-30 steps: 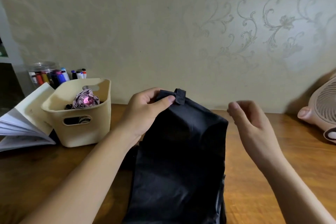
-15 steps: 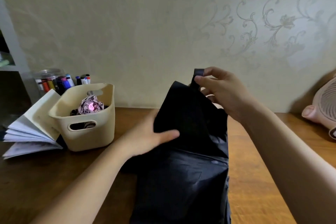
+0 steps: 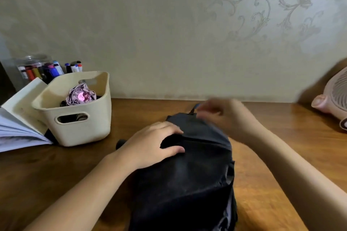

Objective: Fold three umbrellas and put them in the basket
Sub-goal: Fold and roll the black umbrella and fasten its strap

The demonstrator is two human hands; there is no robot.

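Observation:
A black umbrella lies on the wooden table, its loose fabric bunched toward me. My left hand grips a fold of the fabric on the umbrella's left side, thumb under and fingers over. My right hand is blurred at the far end of the umbrella, where it pinches the black closing strap. The cream plastic basket stands at the left. A folded mauve umbrella sits inside it beside something dark.
An open book leans against the basket's left side. Behind it stands a jar of coloured markers. A pink desk fan sits at the right edge. The wall runs close behind the table.
The umbrella fabric, held up a moment ago, has come down onto the table. My right hand pulled the strap down and toward the table. My left hand moved onto the fold.

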